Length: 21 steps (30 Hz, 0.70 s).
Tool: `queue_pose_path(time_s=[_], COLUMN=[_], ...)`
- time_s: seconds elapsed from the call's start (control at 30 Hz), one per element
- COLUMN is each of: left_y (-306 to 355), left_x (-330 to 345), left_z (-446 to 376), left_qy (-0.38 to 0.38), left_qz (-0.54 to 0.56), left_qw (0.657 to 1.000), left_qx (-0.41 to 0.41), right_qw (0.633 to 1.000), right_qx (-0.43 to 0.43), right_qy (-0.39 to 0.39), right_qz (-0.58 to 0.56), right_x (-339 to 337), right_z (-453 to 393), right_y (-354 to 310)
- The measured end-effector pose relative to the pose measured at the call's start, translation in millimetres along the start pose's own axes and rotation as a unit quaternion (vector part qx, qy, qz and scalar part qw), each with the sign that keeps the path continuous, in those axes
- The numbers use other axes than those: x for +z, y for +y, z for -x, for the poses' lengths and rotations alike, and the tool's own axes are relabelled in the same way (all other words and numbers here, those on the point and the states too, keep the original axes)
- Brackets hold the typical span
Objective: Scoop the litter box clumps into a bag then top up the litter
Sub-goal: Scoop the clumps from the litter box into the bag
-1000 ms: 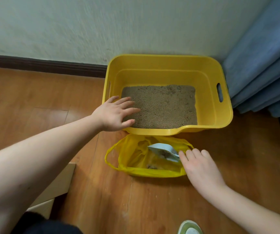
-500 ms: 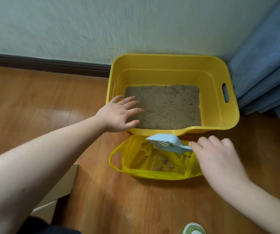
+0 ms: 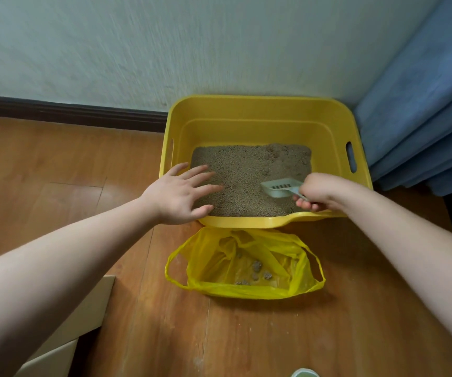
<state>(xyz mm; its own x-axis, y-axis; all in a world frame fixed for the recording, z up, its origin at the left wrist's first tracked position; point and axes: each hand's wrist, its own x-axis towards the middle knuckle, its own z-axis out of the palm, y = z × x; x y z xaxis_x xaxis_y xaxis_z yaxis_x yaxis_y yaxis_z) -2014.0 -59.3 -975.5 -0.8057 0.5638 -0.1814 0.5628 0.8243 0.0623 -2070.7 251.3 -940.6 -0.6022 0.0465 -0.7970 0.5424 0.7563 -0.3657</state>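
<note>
A yellow litter box (image 3: 260, 107) stands on the wood floor against the wall, holding grey-brown litter (image 3: 243, 170) with a few clumps at its far right. My left hand (image 3: 181, 194) rests flat, fingers spread, on the box's near-left corner. My right hand (image 3: 318, 191) grips the handle of a pale blue slotted scoop (image 3: 279, 187), whose head sits on the litter at the near right. In front of the box lies an open yellow plastic bag (image 3: 219, 288) with several grey clumps (image 3: 257, 270) inside.
A blue curtain (image 3: 423, 110) hangs right of the box. A dark skirting board (image 3: 67, 115) runs along the wall. A cream box edge (image 3: 64, 338) shows at lower left, and a pale green rim (image 3: 305, 373) at the bottom edge.
My right hand has lifted the scoop from over the bag and carried it into the litter box. The clumps stayed in the bag. My left hand stayed on the box corner.
</note>
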Motion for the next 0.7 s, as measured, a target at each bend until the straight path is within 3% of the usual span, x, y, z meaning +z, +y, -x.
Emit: queue_pose_path(time_s=[0.2,0.5,0.7], left_y=[-1.1,-2.8,-2.2], left_x=[3.4,4.9,4.3], left_z=[0.6,1.0,1.2], left_qy=[0.008,0.012,0.016], left_qz=[0.001,0.007,0.010], left_qw=[1.000,1.000,1.000], left_qx=[0.000,-0.007,-0.010], right_qw=[0.988,0.974,0.968], right_qx=[0.054,0.056,0.049], right_qy=[-0.063,0.003,-0.002], right_qz=[-0.127,-0.220,-0.245], right_x=[40.4,53.5,45.2], right_z=[-36.2,-68.1,-88.3], right_y=[-13.6,-35.8,-32.9])
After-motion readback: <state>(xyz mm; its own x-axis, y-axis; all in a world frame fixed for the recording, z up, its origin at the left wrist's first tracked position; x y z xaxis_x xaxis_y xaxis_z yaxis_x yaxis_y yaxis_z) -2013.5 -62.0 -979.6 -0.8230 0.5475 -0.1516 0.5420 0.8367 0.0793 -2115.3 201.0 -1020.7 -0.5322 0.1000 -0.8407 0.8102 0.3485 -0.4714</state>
